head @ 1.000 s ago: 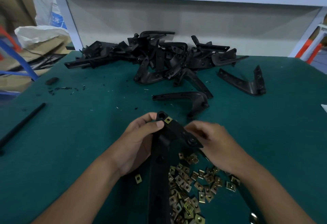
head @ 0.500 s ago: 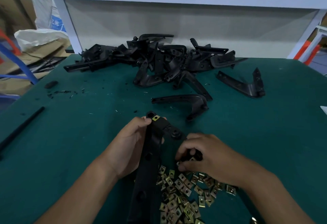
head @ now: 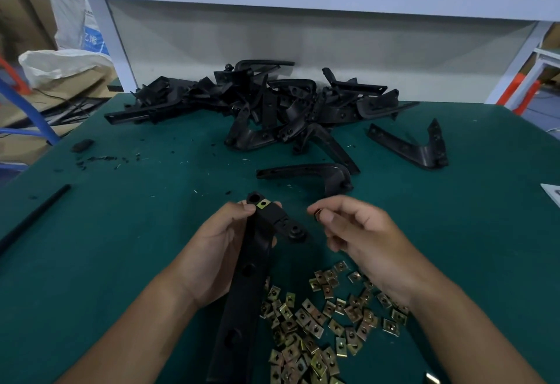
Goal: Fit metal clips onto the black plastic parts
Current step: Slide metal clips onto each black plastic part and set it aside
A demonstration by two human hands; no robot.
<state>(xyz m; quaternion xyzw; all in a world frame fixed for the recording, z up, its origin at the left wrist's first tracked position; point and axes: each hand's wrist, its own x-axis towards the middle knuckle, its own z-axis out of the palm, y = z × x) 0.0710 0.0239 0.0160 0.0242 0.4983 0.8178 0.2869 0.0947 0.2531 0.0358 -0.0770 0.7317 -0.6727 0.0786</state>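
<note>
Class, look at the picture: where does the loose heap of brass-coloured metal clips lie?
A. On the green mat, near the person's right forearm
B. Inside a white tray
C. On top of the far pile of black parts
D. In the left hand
A: the metal clips lie scattered on the green mat, beside the right forearm.

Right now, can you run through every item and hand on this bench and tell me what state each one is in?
Left hand: grips the held black plastic part.
Held black plastic part: upright-tilted, one fitted clip near its top.
Right hand: pinches a single metal clip.
Loose metal clips: scattered on the green mat.
Pile of black parts: heaped, untouched.
</note>
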